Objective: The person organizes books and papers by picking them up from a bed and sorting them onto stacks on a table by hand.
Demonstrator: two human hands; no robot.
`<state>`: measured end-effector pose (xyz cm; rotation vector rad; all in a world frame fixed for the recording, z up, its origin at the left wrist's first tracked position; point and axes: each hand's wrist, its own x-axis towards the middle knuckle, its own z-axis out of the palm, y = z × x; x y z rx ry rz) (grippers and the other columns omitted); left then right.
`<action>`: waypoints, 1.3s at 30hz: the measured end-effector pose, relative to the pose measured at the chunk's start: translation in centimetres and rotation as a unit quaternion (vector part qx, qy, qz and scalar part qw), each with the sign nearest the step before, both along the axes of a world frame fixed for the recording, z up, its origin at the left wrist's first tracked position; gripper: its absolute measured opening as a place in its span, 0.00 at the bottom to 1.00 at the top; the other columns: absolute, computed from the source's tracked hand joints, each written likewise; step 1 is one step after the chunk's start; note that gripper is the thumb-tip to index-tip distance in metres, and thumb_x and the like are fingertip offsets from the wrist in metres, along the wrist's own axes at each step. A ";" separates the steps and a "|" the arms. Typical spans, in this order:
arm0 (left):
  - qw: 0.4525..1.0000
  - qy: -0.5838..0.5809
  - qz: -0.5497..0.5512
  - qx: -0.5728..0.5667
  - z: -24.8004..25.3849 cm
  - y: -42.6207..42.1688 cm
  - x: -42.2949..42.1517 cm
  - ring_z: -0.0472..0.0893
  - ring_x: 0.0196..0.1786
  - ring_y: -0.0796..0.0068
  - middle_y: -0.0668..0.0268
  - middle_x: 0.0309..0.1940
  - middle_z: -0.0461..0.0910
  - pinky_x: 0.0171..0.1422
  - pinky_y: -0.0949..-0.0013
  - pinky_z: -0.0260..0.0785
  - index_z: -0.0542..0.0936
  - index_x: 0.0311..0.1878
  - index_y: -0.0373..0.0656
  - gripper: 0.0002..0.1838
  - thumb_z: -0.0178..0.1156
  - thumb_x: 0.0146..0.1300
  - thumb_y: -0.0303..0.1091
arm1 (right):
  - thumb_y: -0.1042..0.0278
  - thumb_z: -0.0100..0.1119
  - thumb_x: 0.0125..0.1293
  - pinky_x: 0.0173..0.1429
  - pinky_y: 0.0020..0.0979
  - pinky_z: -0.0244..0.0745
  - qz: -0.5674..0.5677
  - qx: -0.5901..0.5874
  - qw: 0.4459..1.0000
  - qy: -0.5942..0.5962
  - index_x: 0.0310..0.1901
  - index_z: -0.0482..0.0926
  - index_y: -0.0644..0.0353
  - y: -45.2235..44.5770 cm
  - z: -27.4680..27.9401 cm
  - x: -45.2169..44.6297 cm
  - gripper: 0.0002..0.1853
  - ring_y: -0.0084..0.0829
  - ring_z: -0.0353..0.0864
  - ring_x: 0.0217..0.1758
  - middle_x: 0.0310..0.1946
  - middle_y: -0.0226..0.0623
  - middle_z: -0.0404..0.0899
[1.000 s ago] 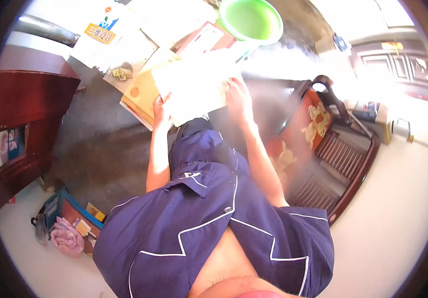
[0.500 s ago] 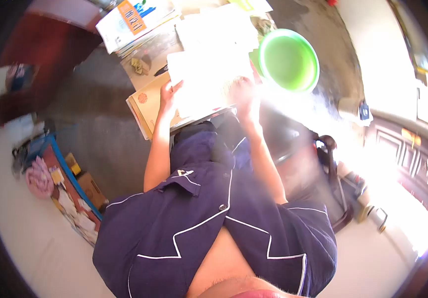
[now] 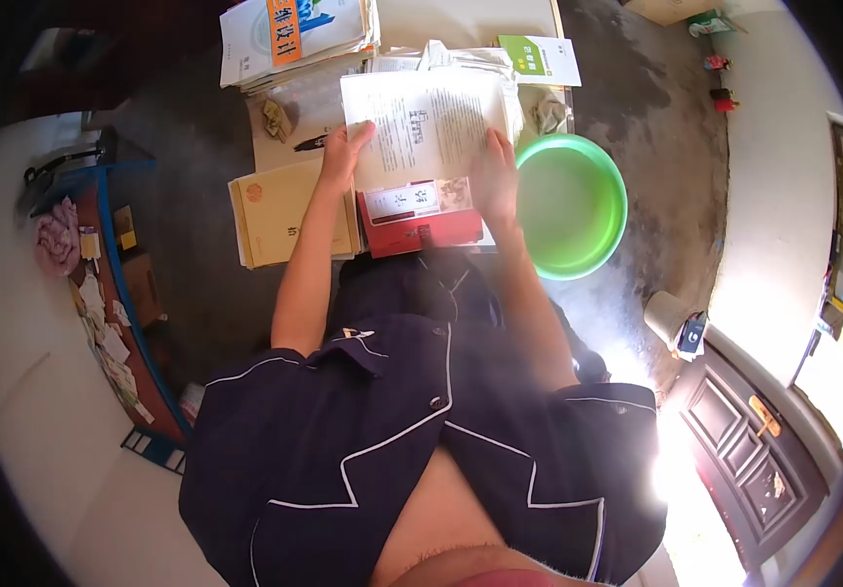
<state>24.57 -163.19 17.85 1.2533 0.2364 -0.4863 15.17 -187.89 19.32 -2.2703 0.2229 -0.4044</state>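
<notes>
A printed sheet or thin sheaf of pages (image 3: 431,127), with text and a small drawing, is held over the table. My left hand (image 3: 341,158) pinches its left edge, thumb on top. At the right edge, my right hand (image 3: 496,181) closes on the same pages, slightly blurred. Below the pages lies a red book (image 3: 421,233) with a pale label, partly covered. Left of it, near my left forearm, is a stack of tan booklets (image 3: 294,220). Behind the pages, more stacked papers (image 3: 456,57) are partly hidden.
A green basin (image 3: 573,205) stands right of the table. At the table's back are a stack of books (image 3: 294,39) and a green-and-white booklet (image 3: 539,61). Crumpled scraps (image 3: 275,119) lie at left. A blue-edged shelf (image 3: 138,293) stands far left; a dark door (image 3: 749,440) is lower right.
The pages have come away from the red book, which now shows beneath them. The camera view has shifted, and the earlier glare has faded so that the print is visible.
</notes>
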 end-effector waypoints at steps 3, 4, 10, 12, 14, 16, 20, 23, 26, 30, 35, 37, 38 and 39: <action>1.000 0.005 0.007 0.016 -0.6 -1.9 1.9 0.80 0.45 0.75 0.62 0.45 0.81 0.50 0.71 0.72 0.77 0.50 0.33 0.17 0.62 0.64 0.36 | 0.76 0.55 0.60 0.63 0.42 0.68 0.023 0.018 0.999 -0.019 0.57 0.71 0.72 -1.7 -0.7 1.8 0.22 0.55 0.71 0.58 0.58 0.56 0.69; 1.000 -0.002 0.010 0.025 -0.9 -2.5 2.5 0.80 0.45 0.75 0.62 0.46 0.81 0.51 0.72 0.72 0.77 0.50 0.34 0.17 0.62 0.65 0.37 | 0.76 0.55 0.60 0.63 0.42 0.68 0.029 0.021 0.999 -0.027 0.56 0.72 0.71 -2.1 -1.4 2.3 0.21 0.55 0.71 0.58 0.58 0.56 0.69; 0.975 -0.030 0.102 0.195 -5.0 -5.4 5.2 0.77 0.54 0.66 0.51 0.52 0.78 0.59 0.68 0.67 0.62 0.65 0.31 0.34 0.60 0.66 0.45 | 0.76 0.56 0.58 0.64 0.44 0.67 0.035 0.034 0.998 0.036 0.50 0.78 0.65 -3.9 -6.8 4.0 0.17 0.55 0.71 0.59 0.58 0.56 0.71; 0.962 0.016 0.052 0.268 -5.9 -5.3 5.4 0.73 0.60 0.58 0.45 0.58 0.73 0.64 0.63 0.63 0.53 0.69 0.32 0.40 0.58 0.66 0.49 | 0.76 0.56 0.58 0.64 0.44 0.67 0.031 0.045 0.997 0.046 0.49 0.79 0.64 -4.4 -8.7 3.8 0.16 0.56 0.71 0.59 0.58 0.56 0.71; 0.926 -0.045 0.026 0.375 -8.5 -5.3 4.6 0.72 0.61 0.52 0.42 0.59 0.71 0.65 0.60 0.62 0.55 0.68 0.32 0.38 0.56 0.66 0.48 | 0.76 0.56 0.57 0.64 0.45 0.67 0.029 0.053 0.997 0.053 0.48 0.80 0.63 -4.9 -9.1 3.7 0.15 0.57 0.71 0.59 0.58 0.56 0.71; 0.912 -0.107 0.026 0.396 -8.3 -5.4 3.5 0.70 0.63 0.48 0.41 0.60 0.69 0.66 0.58 0.61 0.57 0.68 0.33 0.35 0.56 0.65 0.45 | 0.74 0.55 0.61 0.66 0.41 0.66 0.030 0.040 0.996 0.077 0.50 0.79 0.60 -5.2 -8.5 3.2 0.15 0.51 0.71 0.62 0.62 0.51 0.69; 0.888 -0.193 0.034 0.416 -5.0 -5.7 0.3 0.70 0.63 0.49 0.45 0.59 0.71 0.68 0.58 0.60 0.64 0.66 0.36 0.29 0.56 0.65 0.39 | 0.74 0.60 0.57 0.64 0.47 0.66 0.000 0.032 0.998 0.061 0.46 0.81 0.61 -4.6 -6.6 2.1 0.14 0.55 0.71 0.59 0.57 0.54 0.73; 0.894 -0.234 0.036 0.379 -1.7 -5.4 -2.7 0.74 0.60 0.55 0.50 0.58 0.74 0.61 0.60 0.68 0.71 0.60 0.35 0.22 0.55 0.66 0.33 | 0.73 0.61 0.57 0.62 0.46 0.67 0.022 0.042 0.998 0.038 0.44 0.81 0.61 -2.4 -3.9 1.9 0.12 0.52 0.70 0.58 0.53 0.50 0.75; 0.917 -0.226 0.070 0.320 0.2 -4.5 -5.3 0.78 0.55 0.60 0.51 0.53 0.77 0.56 0.64 0.72 0.74 0.57 0.35 0.18 0.54 0.67 0.32 | 0.74 0.59 0.59 0.59 0.42 0.71 0.105 0.107 0.988 0.026 0.44 0.80 0.62 0.5 -1.5 2.3 0.11 0.49 0.75 0.54 0.49 0.48 0.78; 0.925 -0.193 0.120 0.305 3.6 -2.0 -8.6 0.82 0.50 0.65 0.54 0.47 0.81 0.54 0.67 0.73 0.76 0.54 0.34 0.15 0.53 0.68 0.29 | 0.77 0.57 0.61 0.52 0.40 0.74 0.205 0.197 0.944 0.165 0.46 0.78 0.64 5.4 3.4 2.5 0.11 0.47 0.79 0.47 0.44 0.47 0.79; 0.894 -0.196 0.183 0.358 6.2 3.5 -13.4 0.81 0.52 0.70 0.58 0.49 0.81 0.56 0.69 0.71 0.75 0.56 0.35 0.14 0.51 0.70 0.29 | 0.79 0.56 0.60 0.53 0.39 0.72 0.341 0.149 0.927 0.032 0.54 0.74 0.63 11.9 3.3 0.9 0.19 0.47 0.75 0.52 0.49 0.50 0.75; 0.876 -0.194 0.231 0.377 7.1 5.6 -16.0 0.81 0.51 0.70 0.58 0.49 0.81 0.55 0.69 0.72 0.75 0.55 0.34 0.15 0.51 0.70 0.30 | 0.79 0.56 0.60 0.53 0.39 0.72 0.379 0.142 0.914 0.035 0.54 0.74 0.63 14.4 4.3 -0.3 0.18 0.47 0.76 0.51 0.48 0.49 0.76; 0.870 -0.192 0.250 0.379 7.2 6.6 -17.3 0.81 0.51 0.70 0.58 0.49 0.81 0.55 0.69 0.72 0.75 0.55 0.34 0.15 0.51 0.70 0.30 | 0.79 0.57 0.60 0.53 0.39 0.72 0.394 0.138 0.908 0.041 0.53 0.75 0.63 15.6 4.8 -0.8 0.18 0.47 0.76 0.51 0.47 0.49 0.76; 0.864 -0.183 0.265 0.386 7.2 7.6 -18.8 0.82 0.50 0.67 0.56 0.48 0.82 0.53 0.68 0.73 0.75 0.55 0.34 0.15 0.52 0.69 0.30 | 0.79 0.57 0.60 0.53 0.39 0.72 0.411 0.133 0.901 0.038 0.53 0.75 0.63 16.8 5.0 -1.5 0.18 0.47 0.76 0.51 0.47 0.49 0.76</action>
